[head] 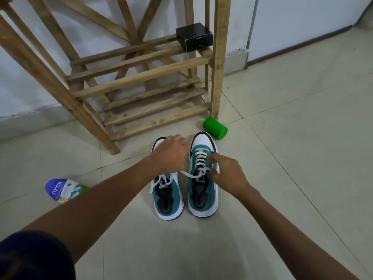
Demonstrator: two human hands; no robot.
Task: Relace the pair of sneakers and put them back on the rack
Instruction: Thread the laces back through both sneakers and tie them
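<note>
Two teal and white sneakers stand side by side on the tiled floor, toes toward the wooden rack [141, 77]. My left hand [171, 154] hovers over the front of the left sneaker [168, 199] and holds the end of a white lace [189, 174] that runs across from the right sneaker [202, 190]. My right hand [228, 174] pinches the lace at the right sneaker's upper eyelets. The right sneaker is laced along most of its front. On the left sneaker, loose lace ends hang over its near side, and its front is hidden by my hand.
A black box [194, 36] sits on the rack's upper slatted shelf. A green cylinder [215, 128] lies on the floor by the rack's right leg, just beyond the right sneaker. A blue and white bottle [64, 189] lies on the floor to the left.
</note>
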